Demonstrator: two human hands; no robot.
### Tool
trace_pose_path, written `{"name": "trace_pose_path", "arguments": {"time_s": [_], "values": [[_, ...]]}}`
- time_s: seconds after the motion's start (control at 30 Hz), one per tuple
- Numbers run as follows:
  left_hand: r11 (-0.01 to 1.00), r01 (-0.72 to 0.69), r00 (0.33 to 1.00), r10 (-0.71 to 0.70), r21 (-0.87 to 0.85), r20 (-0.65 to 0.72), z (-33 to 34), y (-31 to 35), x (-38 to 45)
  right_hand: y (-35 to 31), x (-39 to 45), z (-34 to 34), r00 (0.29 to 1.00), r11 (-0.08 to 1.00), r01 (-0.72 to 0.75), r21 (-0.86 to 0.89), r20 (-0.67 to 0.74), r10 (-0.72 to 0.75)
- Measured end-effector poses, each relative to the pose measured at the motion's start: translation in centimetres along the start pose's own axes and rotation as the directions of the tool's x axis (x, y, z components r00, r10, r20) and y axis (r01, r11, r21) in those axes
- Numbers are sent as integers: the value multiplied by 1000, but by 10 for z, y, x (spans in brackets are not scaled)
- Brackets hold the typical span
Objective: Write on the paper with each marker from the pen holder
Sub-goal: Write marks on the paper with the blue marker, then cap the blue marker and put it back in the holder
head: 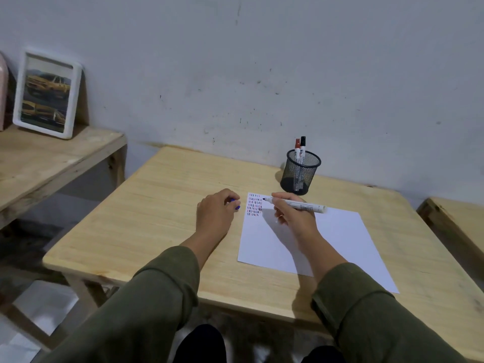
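Note:
A white sheet of paper (327,239) lies on the wooden table (157,218), with rows of short blue, red and dark strokes in its far left corner. My right hand (293,213) grips an uncapped white marker (301,205); its blue tip sits at the right end of the strokes. My left hand (217,210) rests on the table just left of the paper, fingers curled around a blue marker cap (236,205). Behind the paper stands a black mesh pen holder (301,174) with a red-capped marker (297,148) and a black-capped marker (303,145).
A second wooden table (47,158) at the left carries a white framed picture (47,95) leaning on the wall. Another wooden surface (455,216) juts in at the right. The grey wall runs close behind the pen holder.

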State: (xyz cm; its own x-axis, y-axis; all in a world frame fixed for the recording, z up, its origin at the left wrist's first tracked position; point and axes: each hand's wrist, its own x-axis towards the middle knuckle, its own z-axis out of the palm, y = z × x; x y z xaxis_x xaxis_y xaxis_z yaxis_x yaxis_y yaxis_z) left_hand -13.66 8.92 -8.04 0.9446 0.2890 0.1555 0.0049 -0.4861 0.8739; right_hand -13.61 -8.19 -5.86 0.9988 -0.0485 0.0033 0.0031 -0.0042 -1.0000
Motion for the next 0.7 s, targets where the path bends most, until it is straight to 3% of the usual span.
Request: {"name": "trace_pose_path", "arguments": {"time_s": [0.07, 0.17, 0.37, 0.7], "values": [[951, 103, 991, -123, -291, -51, 3, 13, 2, -11, 3, -1, 1000, 998, 12, 59, -24, -10], [864, 132, 981, -183, -486, -60, 7, 36, 8, -30, 8, -2, 998, 996, 64, 60, -33, -62], [832, 112, 993, -118, -543, 24, 19, 64, 17, -62, 9, -11, 990, 989, 141, 40, 6, -141], [696, 158, 987, -83, -700, 140, 24, 93, 18, -81, 5, -18, 983, 983, 181, 28, 9, -181]]}}
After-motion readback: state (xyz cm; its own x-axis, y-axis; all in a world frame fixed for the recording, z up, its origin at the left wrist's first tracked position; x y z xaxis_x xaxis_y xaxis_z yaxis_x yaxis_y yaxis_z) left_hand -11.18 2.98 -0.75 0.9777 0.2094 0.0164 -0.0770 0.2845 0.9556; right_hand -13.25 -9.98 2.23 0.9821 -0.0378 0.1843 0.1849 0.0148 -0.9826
